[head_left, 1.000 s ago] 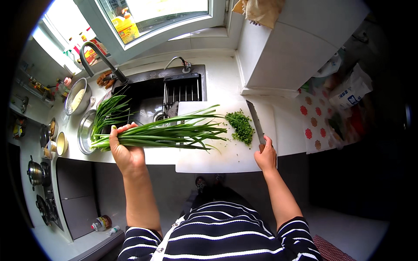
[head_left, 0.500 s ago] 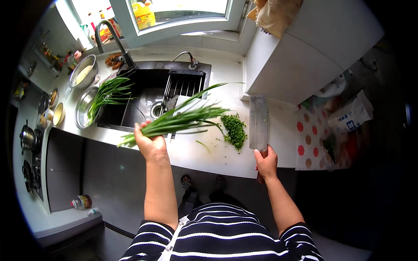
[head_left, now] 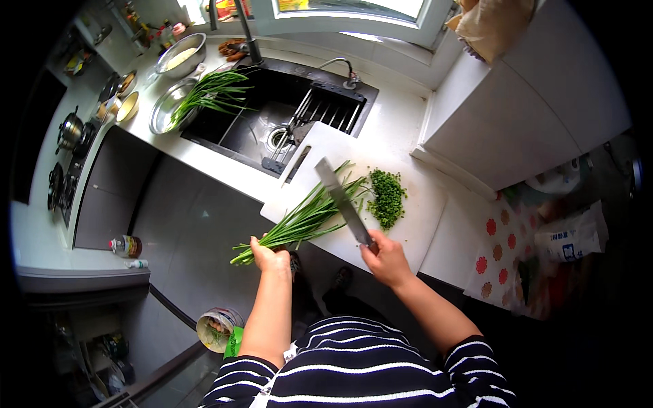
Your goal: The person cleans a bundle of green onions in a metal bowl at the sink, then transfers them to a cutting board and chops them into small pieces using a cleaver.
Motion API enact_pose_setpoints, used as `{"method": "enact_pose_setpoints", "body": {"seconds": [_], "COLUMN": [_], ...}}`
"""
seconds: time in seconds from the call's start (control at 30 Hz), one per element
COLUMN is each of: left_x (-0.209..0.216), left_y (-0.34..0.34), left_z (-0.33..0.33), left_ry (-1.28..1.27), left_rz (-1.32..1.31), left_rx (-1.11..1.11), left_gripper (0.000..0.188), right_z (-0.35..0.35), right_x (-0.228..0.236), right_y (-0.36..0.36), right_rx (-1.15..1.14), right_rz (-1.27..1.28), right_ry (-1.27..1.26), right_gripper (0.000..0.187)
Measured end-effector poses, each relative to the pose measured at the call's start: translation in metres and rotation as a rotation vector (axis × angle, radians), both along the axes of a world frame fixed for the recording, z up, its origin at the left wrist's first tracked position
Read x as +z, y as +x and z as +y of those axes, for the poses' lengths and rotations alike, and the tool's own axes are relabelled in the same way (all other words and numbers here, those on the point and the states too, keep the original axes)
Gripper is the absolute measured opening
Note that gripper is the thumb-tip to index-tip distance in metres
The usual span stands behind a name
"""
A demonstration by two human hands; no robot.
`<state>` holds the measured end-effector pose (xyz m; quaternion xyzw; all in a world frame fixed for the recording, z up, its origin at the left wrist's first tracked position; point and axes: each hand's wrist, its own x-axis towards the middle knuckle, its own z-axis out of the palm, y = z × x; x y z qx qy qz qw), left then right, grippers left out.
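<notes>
My left hand [head_left: 271,256] is closed around the stem end of a bunch of chives [head_left: 296,223], just past the near edge of the white cutting board [head_left: 427,207]. The long green leaves lie slanting across the board. In my right hand [head_left: 389,260] is a cleaver [head_left: 342,198], gripped by its brown handle. Its slightly blurred blade stands edge-down over the leaf ends, and whether it touches them I cannot tell. A pile of finely chopped chives [head_left: 388,199] sits on the board to the right of the blade.
Behind the board is a black sink [head_left: 255,126] with a rack and a tall tap. More chives [head_left: 214,92] rest over a metal bowl [head_left: 160,117] at its left. A flowered cloth [head_left: 495,238] covers the counter at right; a bucket [head_left: 216,330] stands on the floor.
The chive bunch has come down from the air onto the board. The cleaver has swung left from beside the chopped pile to over the leaves. My view has turned, shifting the room.
</notes>
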<state>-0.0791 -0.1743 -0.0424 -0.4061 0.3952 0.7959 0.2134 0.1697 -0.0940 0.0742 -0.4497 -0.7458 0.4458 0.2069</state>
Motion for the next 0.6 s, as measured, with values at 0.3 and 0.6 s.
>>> {"method": "enact_pose_setpoints", "body": {"seconds": [0.3, 0.6], "left_x": [-0.035, -0.044], "left_y": [-0.004, 0.000], "left_z": [0.012, 0.012], "left_ry": [0.105, 0.186], "left_rz": [-0.273, -0.322], "left_rx": [0.172, 0.113], "left_gripper": [0.033, 0.046], "right_z": [-0.031, -0.022], "right_x": [-0.025, -0.027], "right_y": [-0.030, -0.044], "right_rx": [0.277, 0.302], "right_rz": [-0.070, -0.285], "right_ry": [0.098, 0.058], "right_gripper": [0.027, 0.025]}}
